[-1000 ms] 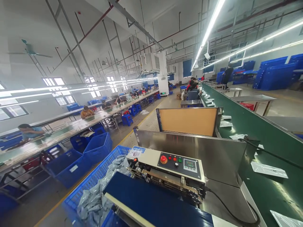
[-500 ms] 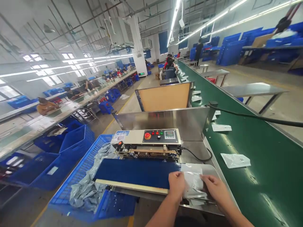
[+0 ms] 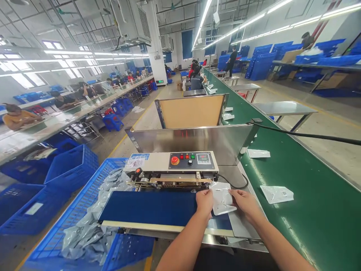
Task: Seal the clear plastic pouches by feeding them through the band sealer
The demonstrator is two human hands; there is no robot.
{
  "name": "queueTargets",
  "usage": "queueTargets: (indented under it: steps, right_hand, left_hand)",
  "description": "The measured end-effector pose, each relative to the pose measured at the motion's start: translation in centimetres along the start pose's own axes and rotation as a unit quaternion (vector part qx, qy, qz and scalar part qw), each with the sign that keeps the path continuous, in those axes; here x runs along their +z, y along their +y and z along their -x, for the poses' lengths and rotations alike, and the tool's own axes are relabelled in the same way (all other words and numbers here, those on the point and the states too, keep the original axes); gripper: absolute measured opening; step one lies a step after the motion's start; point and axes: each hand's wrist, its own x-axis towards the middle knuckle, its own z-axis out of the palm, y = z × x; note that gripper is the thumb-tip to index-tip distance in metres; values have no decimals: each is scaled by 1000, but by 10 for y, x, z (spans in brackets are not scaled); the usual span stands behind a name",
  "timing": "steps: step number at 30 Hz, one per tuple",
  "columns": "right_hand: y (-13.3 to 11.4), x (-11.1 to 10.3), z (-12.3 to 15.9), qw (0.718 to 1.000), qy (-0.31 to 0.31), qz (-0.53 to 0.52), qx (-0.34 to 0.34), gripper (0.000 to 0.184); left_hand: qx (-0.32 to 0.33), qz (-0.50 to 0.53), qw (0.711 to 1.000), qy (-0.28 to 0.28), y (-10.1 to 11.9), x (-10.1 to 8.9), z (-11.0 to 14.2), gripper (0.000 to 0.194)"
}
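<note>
A small silver foil pouch (image 3: 222, 198) hangs between my hands, just in front of the band sealer (image 3: 172, 165) with its red stop button and digital display. My left hand (image 3: 204, 200) pinches the pouch's left edge above the blue feed belt (image 3: 146, 207). My right hand (image 3: 244, 203) grips its right edge over the steel shelf (image 3: 242, 224). The pouch's lower corner hangs free, and the sealer's jaws are partly shadowed.
To the right runs a green conveyor (image 3: 310, 177) carrying white pouches (image 3: 276, 194). On the left, a blue crate (image 3: 84, 210) holds loose foil bags. A steel hood (image 3: 191, 139) rises behind the sealer. Co-workers sit along long benches further off.
My hands have come into view since the earliest frame. They have raised the pouch off the steel shelf and moved it toward the sealer, and the view has tilted level.
</note>
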Motion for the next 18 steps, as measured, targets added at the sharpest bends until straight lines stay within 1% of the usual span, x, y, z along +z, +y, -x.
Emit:
queueTargets:
  steps: [3, 6, 8, 10, 11, 13, 14, 16, 18]
  right_hand:
    - [1, 21, 2, 1000, -23, 17, -9, 34]
    - [3, 46, 3, 999, -50, 9, -8, 38]
    - [6, 61, 4, 997, -75, 4, -8, 41]
    - [9, 70, 8, 995, -95, -1, -1, 44]
    - [10, 70, 10, 995, -100, -3, 4, 46]
    - [11, 62, 13, 996, -90, -6, 2, 50]
    - [10, 52, 13, 997, -73, -3, -7, 52]
    - [9, 19, 7, 999, -9, 15, -37, 53]
    - [6, -28, -7, 991, 106, 36, -69, 52]
  left_hand:
    - [8, 10, 1000, 0, 3, -20, 1, 53]
    - [18, 16, 1000, 4, 8, -45, 1, 64]
    - [25, 15, 1000, 10, 11, -62, 0, 68]
    - [29, 17, 999, 16, 14, -80, -2, 68]
    - [28, 21, 999, 18, 15, -88, -3, 68]
    - [23, 31, 999, 27, 18, -107, -3, 66]
    - [22, 36, 998, 42, 20, -116, -2, 65]
    - [39, 36, 993, 102, 23, -136, 5, 60]
    - [77, 24, 978, 192, 26, -159, 16, 57]
